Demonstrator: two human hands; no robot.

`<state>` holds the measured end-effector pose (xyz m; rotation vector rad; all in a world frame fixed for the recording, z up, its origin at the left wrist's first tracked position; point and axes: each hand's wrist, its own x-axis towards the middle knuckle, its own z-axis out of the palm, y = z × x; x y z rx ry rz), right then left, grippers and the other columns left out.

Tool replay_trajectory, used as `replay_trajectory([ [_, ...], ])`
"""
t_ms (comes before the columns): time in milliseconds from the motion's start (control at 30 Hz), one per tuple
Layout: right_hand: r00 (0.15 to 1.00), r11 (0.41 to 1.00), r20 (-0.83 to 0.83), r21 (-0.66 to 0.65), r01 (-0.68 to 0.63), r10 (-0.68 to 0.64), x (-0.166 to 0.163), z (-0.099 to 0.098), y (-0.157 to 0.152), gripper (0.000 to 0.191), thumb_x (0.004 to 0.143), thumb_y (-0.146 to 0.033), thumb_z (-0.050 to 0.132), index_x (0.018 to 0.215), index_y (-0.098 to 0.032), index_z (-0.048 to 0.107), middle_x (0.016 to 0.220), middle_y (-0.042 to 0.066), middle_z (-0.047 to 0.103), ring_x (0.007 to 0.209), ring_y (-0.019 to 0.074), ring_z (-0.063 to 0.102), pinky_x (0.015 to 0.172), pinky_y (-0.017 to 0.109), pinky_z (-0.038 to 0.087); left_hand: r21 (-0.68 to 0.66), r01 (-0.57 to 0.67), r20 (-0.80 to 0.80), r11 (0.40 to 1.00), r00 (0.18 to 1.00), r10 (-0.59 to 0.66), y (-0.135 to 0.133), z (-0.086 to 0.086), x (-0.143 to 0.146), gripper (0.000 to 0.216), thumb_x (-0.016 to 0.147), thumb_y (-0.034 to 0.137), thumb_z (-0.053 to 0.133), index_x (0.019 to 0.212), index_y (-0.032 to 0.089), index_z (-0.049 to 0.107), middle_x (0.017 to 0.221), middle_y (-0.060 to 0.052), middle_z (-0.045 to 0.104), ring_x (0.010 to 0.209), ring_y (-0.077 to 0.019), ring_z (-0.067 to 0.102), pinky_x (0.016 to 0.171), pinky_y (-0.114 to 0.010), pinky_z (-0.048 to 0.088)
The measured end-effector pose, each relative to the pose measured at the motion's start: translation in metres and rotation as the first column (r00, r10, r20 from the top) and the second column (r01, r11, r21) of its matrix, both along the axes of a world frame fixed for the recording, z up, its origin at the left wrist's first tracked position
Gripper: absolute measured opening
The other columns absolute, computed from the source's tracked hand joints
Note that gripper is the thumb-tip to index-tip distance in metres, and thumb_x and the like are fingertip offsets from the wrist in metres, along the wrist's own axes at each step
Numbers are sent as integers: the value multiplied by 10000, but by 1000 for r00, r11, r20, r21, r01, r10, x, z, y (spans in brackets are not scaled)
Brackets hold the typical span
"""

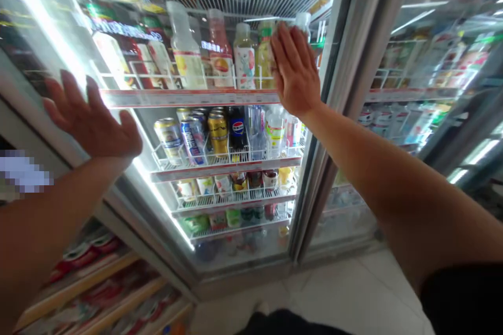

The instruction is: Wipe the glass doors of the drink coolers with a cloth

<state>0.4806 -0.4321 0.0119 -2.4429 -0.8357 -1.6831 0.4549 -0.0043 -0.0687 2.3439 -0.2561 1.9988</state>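
Both my arms reach toward a glass-fronted drinks cooler. My left hand (94,120) is open with fingers spread, in front of the cooler's left side; whether it touches the glass I cannot tell. My right hand (294,68) is open and flat, fingers together and stretched upward, at the right part of the upper shelf and apparently against the glass. It partly hides the bottles behind it. Near it stand a yellow-green bottle (265,57), a white-labelled bottle (244,60) and a pink bottle (220,52). Nothing shows in either hand.
Lower cooler shelves hold a gold can (218,133), a dark Pepsi bottle (238,131) and several other drinks. A metal door frame (346,63) runs down the right, with another glass door beyond it. At lower left are wooden-edged shelves (102,298). Pale floor tiles (353,293) lie below.
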Motion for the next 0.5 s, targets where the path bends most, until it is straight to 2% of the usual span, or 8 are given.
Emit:
replay_trajectory([
  [33,1000,1000,-11,-16,-13,13,0,-3,1,588,1035,-390,221,1614,-292,237,1681,-44,256,1588,220,58,1318,531,110,-8,4,-4,1000,1000,-4,-1,0,0,705,1015,508,318,1627,215,129,1702,-96,108,1576,-310,33,1240,-618,43],
  [100,995,985,-80,-158,-77,65,-1,-11,2,574,1035,-404,242,1597,-299,285,1672,-51,283,1582,217,122,1318,518,120,-13,3,-7,1000,1000,-3,-2,0,0,696,1024,502,308,1626,204,129,1700,-108,104,1576,-311,20,1232,-624,35],
  [200,978,926,-176,-337,-168,113,2,-17,-5,555,1028,-420,297,1578,-347,315,1650,-84,333,1564,220,216,1312,518,142,-20,14,-21,1000,1000,-15,0,0,1,700,1026,521,300,1626,202,130,1702,-103,93,1576,-308,9,1233,-612,13],
  [267,976,918,-150,-343,-199,155,7,-17,-11,565,1024,-420,319,1580,-323,319,1648,-63,343,1557,244,239,1303,535,152,-21,25,-43,999,999,-26,4,0,3,737,1015,569,295,1627,194,128,1703,-108,87,1576,-311,-1,1235,-605,-8],
  [400,968,944,10,-224,-241,250,18,-20,-15,560,1026,-378,316,1569,-247,365,1633,5,384,1546,279,263,1292,543,173,-15,11,-43,1000,999,-12,10,-1,7,781,1000,623,279,1630,190,122,1704,-119,82,1579,-284,-21,1240,-586,-18],
  [500,962,920,8,-296,-257,272,19,-17,-14,541,1032,-358,311,1550,-229,398,1620,-1,406,1539,255,280,1299,498,179,-11,6,-33,1000,999,-7,12,-2,8,762,1005,601,288,1632,202,121,1705,-113,82,1581,-281,-15,1238,-596,-4],
])
